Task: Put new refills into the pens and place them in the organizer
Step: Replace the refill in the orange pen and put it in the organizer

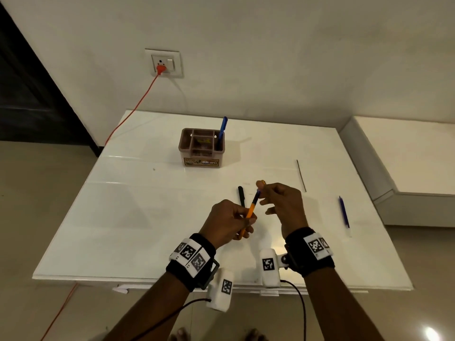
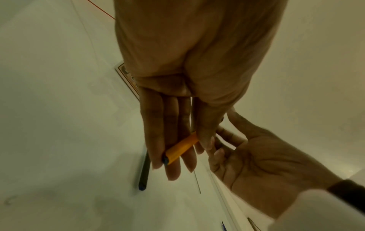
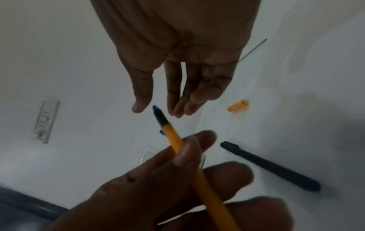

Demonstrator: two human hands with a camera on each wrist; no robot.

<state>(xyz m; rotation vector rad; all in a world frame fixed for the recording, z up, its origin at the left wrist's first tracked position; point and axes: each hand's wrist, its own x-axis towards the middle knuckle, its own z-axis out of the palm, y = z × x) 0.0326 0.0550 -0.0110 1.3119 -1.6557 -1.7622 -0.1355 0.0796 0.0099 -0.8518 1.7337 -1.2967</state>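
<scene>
My left hand [image 1: 227, 221] grips the orange pen [image 1: 250, 209] mid-barrel above the near tabletop [image 1: 128, 217]; my right hand [image 1: 280, 205], fingers loosely spread, hovers at its dark tip. Light, stiff, slick: I'd pinch that tip firmly.

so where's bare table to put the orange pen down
The widest bare patch is the table's left half, left of the organizer and black pen. Another lies between the thin refill and blue refills. It is crowded under the hands, where the black pen lies.
</scene>
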